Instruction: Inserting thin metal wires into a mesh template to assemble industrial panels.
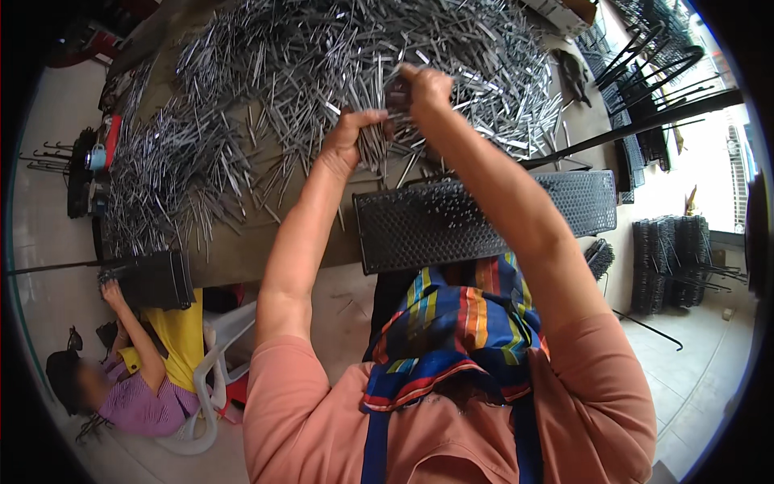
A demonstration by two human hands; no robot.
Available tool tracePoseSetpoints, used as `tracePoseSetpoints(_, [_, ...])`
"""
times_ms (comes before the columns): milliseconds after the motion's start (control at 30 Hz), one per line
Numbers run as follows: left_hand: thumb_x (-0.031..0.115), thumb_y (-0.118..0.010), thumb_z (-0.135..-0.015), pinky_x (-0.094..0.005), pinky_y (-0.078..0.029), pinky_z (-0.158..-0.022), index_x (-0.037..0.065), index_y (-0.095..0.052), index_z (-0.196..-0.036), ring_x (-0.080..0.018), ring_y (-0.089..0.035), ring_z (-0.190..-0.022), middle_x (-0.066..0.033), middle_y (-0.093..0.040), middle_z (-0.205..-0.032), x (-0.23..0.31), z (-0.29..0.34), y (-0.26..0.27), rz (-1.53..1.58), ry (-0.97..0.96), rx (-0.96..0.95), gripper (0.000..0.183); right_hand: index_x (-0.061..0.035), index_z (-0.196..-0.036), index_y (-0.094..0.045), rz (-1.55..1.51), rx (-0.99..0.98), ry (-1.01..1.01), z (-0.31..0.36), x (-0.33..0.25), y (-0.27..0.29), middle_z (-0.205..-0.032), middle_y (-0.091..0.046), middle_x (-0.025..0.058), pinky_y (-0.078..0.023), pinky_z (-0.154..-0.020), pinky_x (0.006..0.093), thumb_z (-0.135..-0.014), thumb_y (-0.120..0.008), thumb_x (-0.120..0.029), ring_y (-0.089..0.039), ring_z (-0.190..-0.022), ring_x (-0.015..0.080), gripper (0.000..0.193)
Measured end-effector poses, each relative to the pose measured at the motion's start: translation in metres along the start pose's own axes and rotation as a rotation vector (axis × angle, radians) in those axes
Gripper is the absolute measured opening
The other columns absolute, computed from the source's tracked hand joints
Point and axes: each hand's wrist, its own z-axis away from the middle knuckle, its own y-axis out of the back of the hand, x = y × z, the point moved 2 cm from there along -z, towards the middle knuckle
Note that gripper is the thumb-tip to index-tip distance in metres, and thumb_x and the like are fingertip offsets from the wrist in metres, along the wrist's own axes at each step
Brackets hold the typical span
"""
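Note:
Both my hands are over a large heap of thin silvery metal strips (322,48) on the table. My left hand (348,139) has its thumb stretched to the right, and its fingers are curled around a small bundle of metal strips (372,152) pointing downward. Just right of it and a little farther off, my right hand (426,87) is closed, with its fingers bent inward. Slight blur hides what lies between those fingers. Under my right forearm, a long black perforated rack panel (427,226) rests at the table's near edge, with small shiny bits across its holes.
At the left, a co-worker in a purple top (153,403) holds a black panel (149,278) beside a grey plastic chair (205,411). Black wire racks (669,262) stand stacked on the floor at right. A dark bar (645,129) crosses the table's right side.

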Motion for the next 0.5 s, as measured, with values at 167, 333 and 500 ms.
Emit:
tracePoseSetpoints(167, [0.005, -0.064, -0.081, -0.0337, -0.057, -0.066, -0.005, -0.053, -0.125, -0.0169, -0.065, -0.074, -0.0109, -0.066, -0.1, 0.031, 0.122, 0.129, -0.029, -0.174, 0.151, 0.046, 0.0056, -0.089, -0.067, -0.158, 0.204, -0.38, 0.134, -0.112, -0.107, -0.08, -0.068, 0.0152, -0.051, -0.067, 0.0324, -0.068, -0.081, -0.002, -0.063, -0.072, 0.0213, 0.026])
tracePoseSetpoints(333, [0.004, -0.064, -0.083, -0.0358, -0.058, -0.069, -0.001, -0.056, -0.12, -0.0179, -0.066, -0.078, -0.008, -0.067, -0.095, 0.049, 0.098, 0.112, -0.003, -0.171, 0.168, 0.038, 0.0, -0.105, -0.069, 0.656, -0.482, -0.027, 0.165, -0.14, -0.105, -0.096, -0.071, 0.0152, -0.054, -0.077, 0.0366, -0.067, -0.077, -0.016, -0.066, -0.083, 0.0239, 0.042])
tracePoseSetpoints(500, [0.004, -0.066, -0.083, -0.036, -0.059, -0.069, 0.002, -0.058, -0.111, -0.02, -0.066, -0.078, -0.0087, -0.066, -0.092, 0.058, 0.106, 0.13, 0.076, -0.146, 0.178, 0.029, -0.0038, -0.103, -0.071, 0.836, -1.645, 0.462, 0.244, -0.113, -0.163, -0.101, -0.07, 0.0187, -0.053, -0.088, 0.0363, -0.079, -0.061, -0.029, -0.068, -0.098, 0.0271, 0.037])
